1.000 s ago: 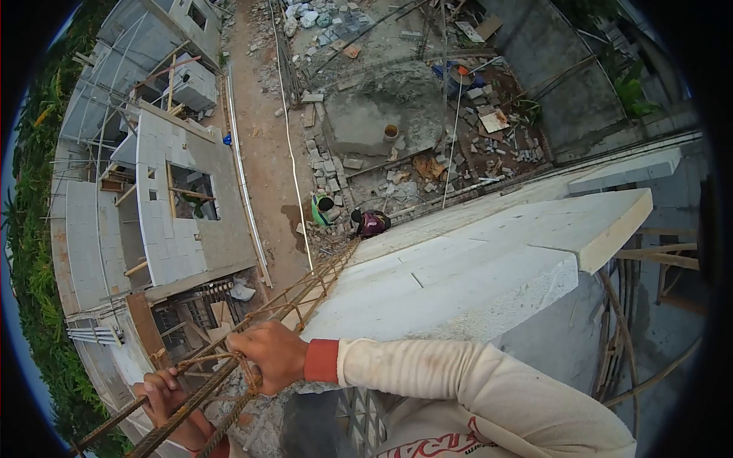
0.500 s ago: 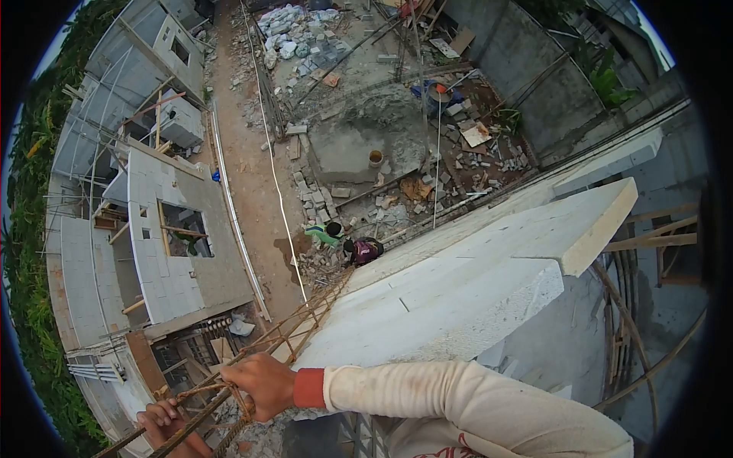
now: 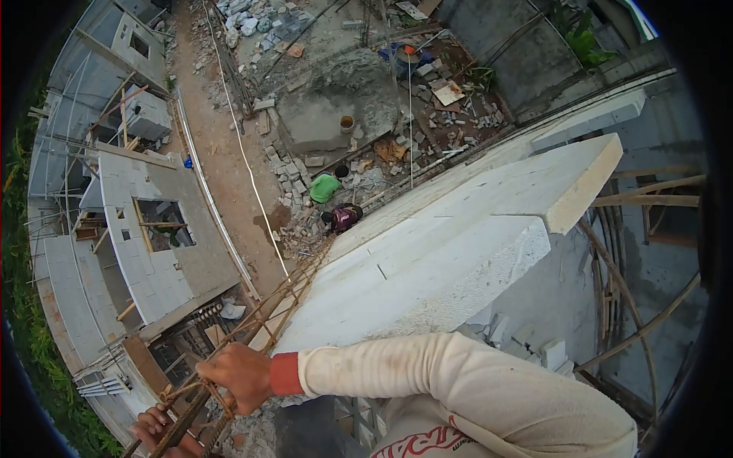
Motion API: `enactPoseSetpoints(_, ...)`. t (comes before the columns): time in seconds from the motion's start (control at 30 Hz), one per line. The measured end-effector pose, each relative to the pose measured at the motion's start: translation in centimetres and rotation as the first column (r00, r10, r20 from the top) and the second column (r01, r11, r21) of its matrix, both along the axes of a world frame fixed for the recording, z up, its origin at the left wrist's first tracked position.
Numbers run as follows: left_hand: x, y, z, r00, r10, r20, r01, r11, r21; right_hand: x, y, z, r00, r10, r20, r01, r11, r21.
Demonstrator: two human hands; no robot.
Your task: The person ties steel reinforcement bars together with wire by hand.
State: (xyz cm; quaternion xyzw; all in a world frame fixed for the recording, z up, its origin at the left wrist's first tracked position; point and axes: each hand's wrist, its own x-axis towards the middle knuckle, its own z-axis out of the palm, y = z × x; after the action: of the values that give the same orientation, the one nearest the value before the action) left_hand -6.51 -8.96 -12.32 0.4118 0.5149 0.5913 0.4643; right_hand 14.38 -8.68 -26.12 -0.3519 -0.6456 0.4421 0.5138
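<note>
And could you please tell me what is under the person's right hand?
Rusty steel bars show on either side of the right hand, passing beneath it. The stretch that the hand covers cannot be seen.

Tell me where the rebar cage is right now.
In the head view, the rebar cage slants up from the lower left, held by the left hand and right hand, alongside the white block wall.

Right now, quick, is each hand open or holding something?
Right hand: closed, holding rusty steel bars.
Left hand: fingers curled at the same bars, partly hidden; whether it grips them can't be told.
</note>
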Motion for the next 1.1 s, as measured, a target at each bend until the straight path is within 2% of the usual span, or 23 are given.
enactPoseSetpoints(0.17,-0.5,0.2,0.2,1.0,-0.017,-0.016,0.017,1.0,0.004,0.0,0.1,-0.1,1.0,-0.007,-0.023,0.007,1.0,0.002)
enactPoseSetpoints(0.27,2.1,0.1,0.8,0.997,0.063,-0.055,-0.064,0.998,-0.017,-0.1,0.1,-0.2,1.0,-0.018,-0.009,0.018,1.0,0.008)
enactPoseSetpoints(0.47,1.5,0.0,0.5,0.998,0.017,-0.062,-0.017,1.0,-0.003,-0.1,0.2,-0.1,1.0,-0.003,-0.014,0.003,1.0,0.006)
enactPoseSetpoints(0.57,3.2,-0.1,0.7,0.993,0.103,-0.051,-0.103,0.995,-0.001,0.0,0.2,0.0,1.0,0.001,-0.014,-0.001,1.0,-0.001)
enactPoseSetpoints(0.87,1.5,0.2,0.8,0.996,-0.001,-0.086,0.001,1.0,0.0,0.1,0.2,0.0,0.999,0.029,0.015,-0.029,0.999,-0.022)
enactPoseSetpoints(0.93,1.5,0.2,0.7,0.993,-0.08,-0.084,0.084,0.996,0.041,0.1,0.3,-0.1,0.999,0.012,-0.041,-0.011,1.0,0.02)
enactPoseSetpoints(1.1,1.6,0.2,0.7,0.99,-0.101,-0.102,0.106,0.993,0.052,0.3,0.5,-0.1,0.998,0.001,-0.063,0.001,1.0,0.03)
